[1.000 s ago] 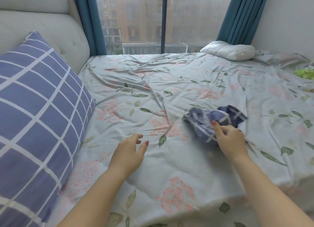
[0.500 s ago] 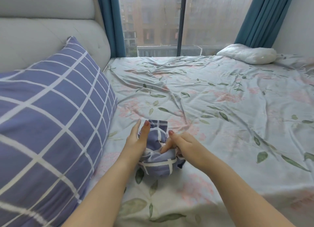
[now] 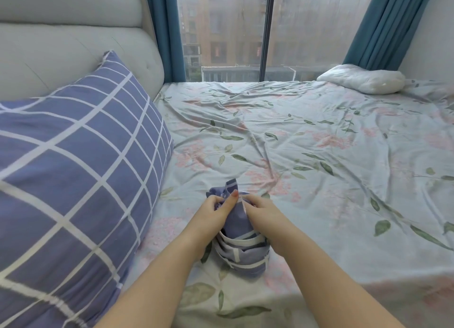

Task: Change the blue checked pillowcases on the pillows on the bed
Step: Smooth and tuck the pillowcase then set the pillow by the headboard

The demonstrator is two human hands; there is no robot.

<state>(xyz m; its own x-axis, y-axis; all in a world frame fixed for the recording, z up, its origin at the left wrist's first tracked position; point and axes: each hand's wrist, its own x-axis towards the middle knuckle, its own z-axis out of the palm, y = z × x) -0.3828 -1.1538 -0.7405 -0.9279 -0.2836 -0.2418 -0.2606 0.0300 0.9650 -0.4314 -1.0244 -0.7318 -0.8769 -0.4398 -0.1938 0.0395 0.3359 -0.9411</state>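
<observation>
Bunched blue-and-white checked fabric pillowcase (image 3: pixel 242 250) gripped by two hands on a pale floral bed sheet (image 3: pixel 319 155).
The pillowcase lies at 6 o'clock on the sheet; its upper folds are pinched between the curled fingers of the left hand (image 3: pixel 212 216) and the right hand (image 3: pixel 261 214). A plump blue checked pillow (image 3: pixel 73 180) is propped at 9 o'clock, a bare white pillow (image 3: pixel 363 82) at 1 o'clock.

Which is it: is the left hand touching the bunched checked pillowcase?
Touching. The head view shows the left hand pinching the top of the bunched checked pillowcase, no gap.
</observation>
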